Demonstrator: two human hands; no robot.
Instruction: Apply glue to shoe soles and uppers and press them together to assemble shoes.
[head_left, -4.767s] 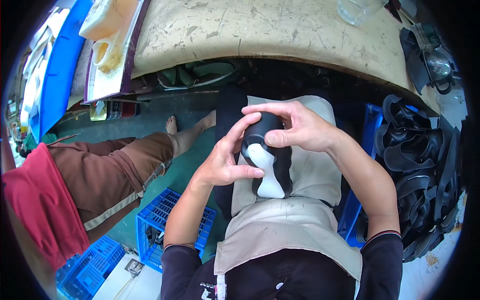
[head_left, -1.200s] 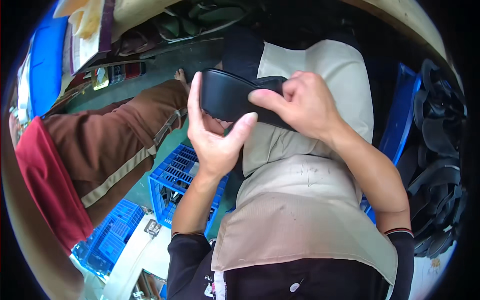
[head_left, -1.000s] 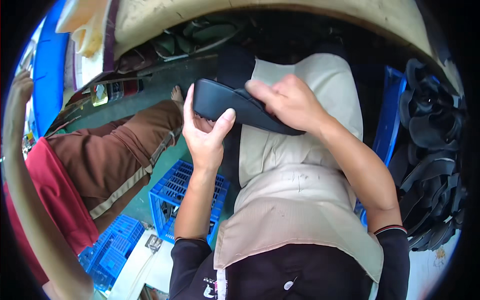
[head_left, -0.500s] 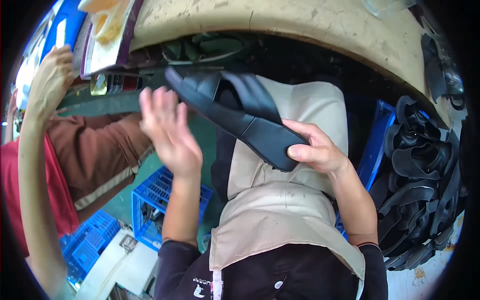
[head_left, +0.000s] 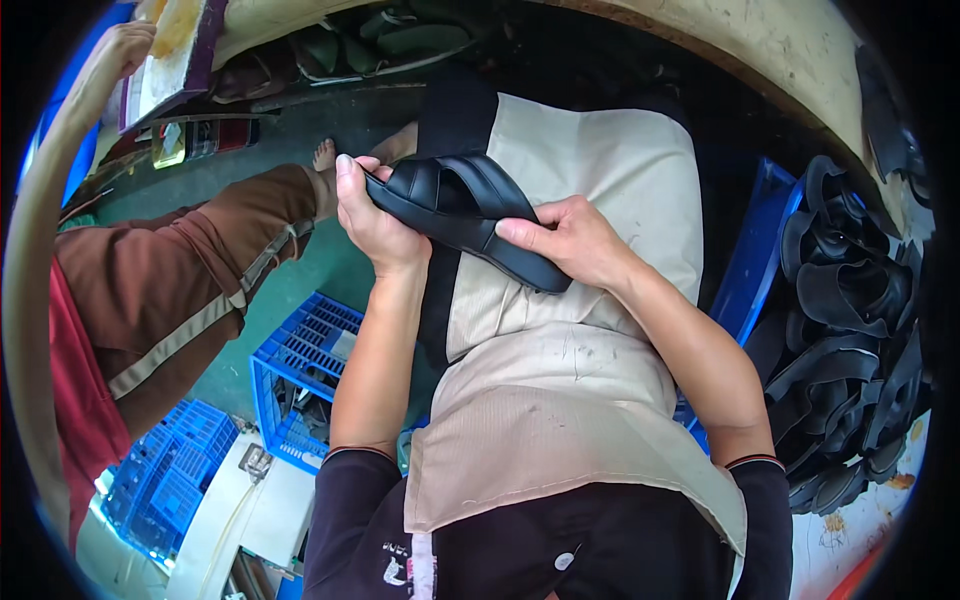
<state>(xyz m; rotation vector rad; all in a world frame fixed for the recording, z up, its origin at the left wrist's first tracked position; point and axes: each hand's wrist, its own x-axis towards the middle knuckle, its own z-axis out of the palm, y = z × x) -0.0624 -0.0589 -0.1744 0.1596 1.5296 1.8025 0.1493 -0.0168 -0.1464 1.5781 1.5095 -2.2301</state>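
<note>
Between both hands, over my apron-covered lap, I hold a black slide sandal (head_left: 465,205) with crossed straps. My left hand (head_left: 378,220) wraps round its toe end, thumb up beside the tip and fingers partly hidden behind it. My right hand (head_left: 572,242) grips the side near the heel, its thumb lying on the footbed and the other fingers out of sight underneath. The sandal is tilted, toe to the upper left and heel to the lower right. Below it spreads the beige apron (head_left: 600,150).
A pile of black strap pieces (head_left: 850,310) rises at my right beside a blue crate (head_left: 750,260). The worktable's edge (head_left: 720,50) curves ahead. At left sits a co-worker in brown trousers (head_left: 200,240), arm raised. Blue baskets (head_left: 300,350) stand on the green floor.
My left hand, open and apart from the sandal before, has closed on its toe end. My right hand has shifted up along the sandal from the heel. The co-worker's hand has moved up.
</note>
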